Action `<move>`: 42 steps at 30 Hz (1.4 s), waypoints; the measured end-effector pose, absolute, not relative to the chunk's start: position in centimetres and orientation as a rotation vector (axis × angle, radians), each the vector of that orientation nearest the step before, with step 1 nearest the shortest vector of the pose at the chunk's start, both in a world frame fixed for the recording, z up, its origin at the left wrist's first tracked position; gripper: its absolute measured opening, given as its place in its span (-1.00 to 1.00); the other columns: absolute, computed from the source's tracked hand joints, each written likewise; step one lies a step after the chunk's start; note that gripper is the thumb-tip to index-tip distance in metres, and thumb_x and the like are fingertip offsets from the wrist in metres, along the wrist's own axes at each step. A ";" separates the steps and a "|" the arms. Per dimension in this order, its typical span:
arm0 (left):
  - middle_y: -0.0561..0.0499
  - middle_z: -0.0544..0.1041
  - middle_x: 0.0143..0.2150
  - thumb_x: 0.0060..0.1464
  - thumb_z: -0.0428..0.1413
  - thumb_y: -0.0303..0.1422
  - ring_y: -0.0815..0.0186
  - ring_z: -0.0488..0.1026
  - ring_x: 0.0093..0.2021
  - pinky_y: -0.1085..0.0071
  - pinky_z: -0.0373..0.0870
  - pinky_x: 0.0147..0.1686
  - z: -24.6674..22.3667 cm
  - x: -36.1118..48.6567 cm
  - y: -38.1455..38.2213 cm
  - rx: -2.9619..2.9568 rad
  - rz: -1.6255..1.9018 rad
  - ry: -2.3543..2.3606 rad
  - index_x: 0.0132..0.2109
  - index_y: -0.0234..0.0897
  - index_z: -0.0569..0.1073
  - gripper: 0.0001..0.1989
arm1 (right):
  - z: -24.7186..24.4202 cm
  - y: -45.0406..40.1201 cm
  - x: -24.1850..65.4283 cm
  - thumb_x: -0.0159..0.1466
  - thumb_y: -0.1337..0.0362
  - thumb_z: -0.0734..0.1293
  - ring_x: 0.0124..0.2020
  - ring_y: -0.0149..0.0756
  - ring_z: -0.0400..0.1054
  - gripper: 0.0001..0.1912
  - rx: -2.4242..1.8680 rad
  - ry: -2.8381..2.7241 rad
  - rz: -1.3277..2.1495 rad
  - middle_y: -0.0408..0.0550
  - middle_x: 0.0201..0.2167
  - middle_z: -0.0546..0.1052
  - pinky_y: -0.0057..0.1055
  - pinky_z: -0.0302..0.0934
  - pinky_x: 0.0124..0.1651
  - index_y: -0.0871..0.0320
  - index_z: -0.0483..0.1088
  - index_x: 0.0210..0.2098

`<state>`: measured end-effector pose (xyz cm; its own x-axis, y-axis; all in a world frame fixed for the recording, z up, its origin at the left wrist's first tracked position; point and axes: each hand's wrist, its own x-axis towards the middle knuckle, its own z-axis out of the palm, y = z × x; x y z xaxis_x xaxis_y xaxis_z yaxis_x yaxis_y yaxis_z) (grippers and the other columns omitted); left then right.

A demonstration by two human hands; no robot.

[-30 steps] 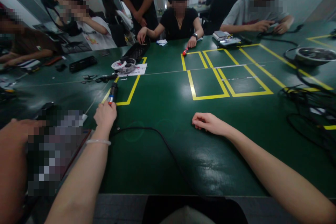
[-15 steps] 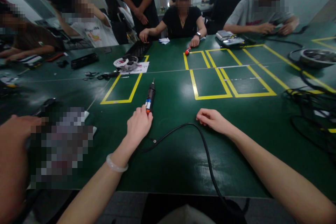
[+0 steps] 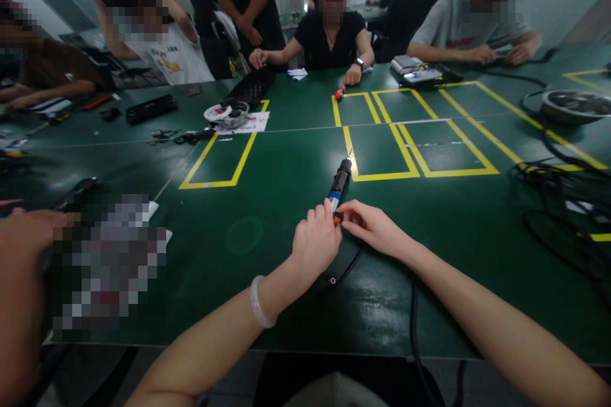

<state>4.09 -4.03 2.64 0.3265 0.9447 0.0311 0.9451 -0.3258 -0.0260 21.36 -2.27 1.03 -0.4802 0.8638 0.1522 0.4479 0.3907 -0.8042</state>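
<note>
My left hand [image 3: 316, 238], with a pale bangle at the wrist, is closed around the rear part of a black electric screwdriver [image 3: 341, 177]. The tool has a blue and silver band and an orange part near the hand. Its thin bit points away from me, close to the left yellow line of a marked box. My right hand [image 3: 375, 226] is beside the tool's rear end, thumb and index finger apart at the orange part. Whether those fingertips press on it is hard to tell. A black cord [image 3: 351, 265] shows below the hands.
On the green table [image 3: 229, 292] are yellow tape boxes [image 3: 386, 176]. Tangled black cables [image 3: 548, 203] and a round metal bowl [image 3: 577, 105] lie at right. A tape roll [image 3: 217, 113] sits back left. Another person's hand [image 3: 28, 241] is at near left; people sit across the table.
My left hand has carried the electric screwdriver to the right, toward the middle. My right hand has shifted slightly left and its fingers now meet the tool's rear end. The cord has moved too.
</note>
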 end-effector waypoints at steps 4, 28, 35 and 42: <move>-0.26 0.43 0.04 0.28 -0.05 -0.29 0.11 0.42 -0.01 0.31 0.41 -0.24 2.4 4.7 -4.2 -2.564 -0.019 -1.781 0.38 -0.47 0.14 -0.41 | 0.9 -2.2 21.1 0.36 0.25 0.26 -0.38 -0.35 0.32 -0.81 -1.090 -2.100 0.970 -0.09 -0.31 0.46 -0.41 0.20 -0.27 0.13 0.35 -0.05; -0.17 0.36 0.15 0.19 0.03 -0.07 0.08 0.37 0.11 0.22 0.39 0.01 2.5 1.6 -3.2 -2.874 -0.119 -1.755 0.40 -0.31 0.04 -0.25 | 0.0 -1.9 21.6 0.22 0.06 0.42 -0.59 -0.48 0.30 -0.65 -0.982 -1.474 1.744 -0.24 -0.55 0.41 -0.60 0.18 -0.65 0.15 0.26 -0.28; -0.17 0.36 0.16 0.19 0.03 -0.06 0.08 0.36 0.13 0.23 0.39 0.02 2.7 1.6 -3.2 -2.879 -0.110 -1.777 0.40 -0.28 0.03 -0.24 | 0.2 -1.7 22.7 0.27 0.23 0.38 -0.49 -0.46 0.23 -0.82 -0.934 -1.821 1.574 -0.22 -0.47 0.31 -0.56 0.27 -0.54 0.17 0.33 -0.22; -0.18 0.36 0.15 0.20 0.02 -0.08 0.08 0.36 0.13 0.20 0.39 0.04 2.6 1.6 -3.2 -2.887 -0.130 -1.765 0.41 -0.32 0.03 -0.26 | 0.0 -1.7 22.7 0.34 0.23 0.30 -0.44 -0.41 0.29 -0.88 -0.905 -1.967 1.429 -0.13 -0.37 0.37 -0.51 0.28 -0.49 0.17 0.34 -0.20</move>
